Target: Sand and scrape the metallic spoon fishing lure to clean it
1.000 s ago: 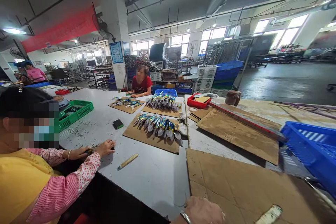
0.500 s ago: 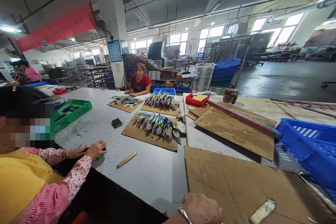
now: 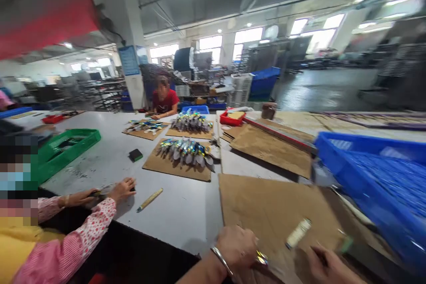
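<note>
Cardboard sheet (image 3: 246,195), brown, flat at the near edge of the white counter (image 3: 186,217). Left hand (image 3: 237,247), silver bangle at wrist, closed round a shiny item (image 3: 262,258), gold-toned, which juts from the hand's right side over the sheet. Right hand (image 3: 328,265), fingers bent, blurred; whether it holds anything cannot be told. Pale bar (image 3: 298,233), lying on the sheet between both hands. Blue basket (image 3: 333,145), to the right. Spoon-like pieces (image 3: 188,151), heaped on farther cardboard (image 3: 173,173).
</note>
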Available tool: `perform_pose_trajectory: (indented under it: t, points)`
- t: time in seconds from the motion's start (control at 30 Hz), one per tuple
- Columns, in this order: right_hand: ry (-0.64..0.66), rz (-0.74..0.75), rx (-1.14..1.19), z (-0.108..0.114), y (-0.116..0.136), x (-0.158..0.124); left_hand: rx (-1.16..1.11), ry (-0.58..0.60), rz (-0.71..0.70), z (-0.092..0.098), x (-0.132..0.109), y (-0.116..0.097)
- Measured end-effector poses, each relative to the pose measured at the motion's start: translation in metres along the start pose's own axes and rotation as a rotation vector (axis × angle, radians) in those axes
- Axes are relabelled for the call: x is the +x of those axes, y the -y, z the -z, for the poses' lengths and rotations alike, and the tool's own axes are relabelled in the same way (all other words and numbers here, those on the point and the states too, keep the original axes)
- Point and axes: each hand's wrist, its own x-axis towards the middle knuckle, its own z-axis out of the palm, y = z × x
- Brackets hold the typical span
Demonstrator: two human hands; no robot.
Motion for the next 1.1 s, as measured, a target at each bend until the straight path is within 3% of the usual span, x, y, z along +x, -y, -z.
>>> perform_pose_trajectory:
  t: [0.07, 0.2, 0.4, 0.6, 0.73, 0.93, 1.1]
  points:
    - [0.048, -0.014, -0.032, 0.014, 0.023, -0.002, 0.044, -0.039, -0.104, 0.010, -0.012, 0.000]
    - [0.197, -0.096, -0.158, 0.031, 0.064, 0.023, -0.034, -0.173, -0.106, 0.036, -0.020, 0.011]
    - [0.306, -0.185, -0.290, 0.037, 0.087, 0.055, -0.067, -0.214, -0.322, 0.055, -0.022, 0.027]
    - [0.336, -0.190, -0.181, 0.028, 0.079, 0.071, 0.126, -0.356, -0.425, 0.047, -0.015, 0.034]
    - [0.360, -0.176, -0.060, 0.029, 0.073, 0.070, 0.254, -0.386, -0.457, 0.038, -0.004, 0.036]
    - [0.238, -0.151, 0.105, 0.038, 0.062, 0.040, 0.187, -0.526, -0.573, 0.021, 0.006, 0.042]
    - [0.114, -0.249, 0.615, 0.054, 0.050, 0.003, 0.057, -0.544, -0.619, 0.009, 0.008, 0.048]
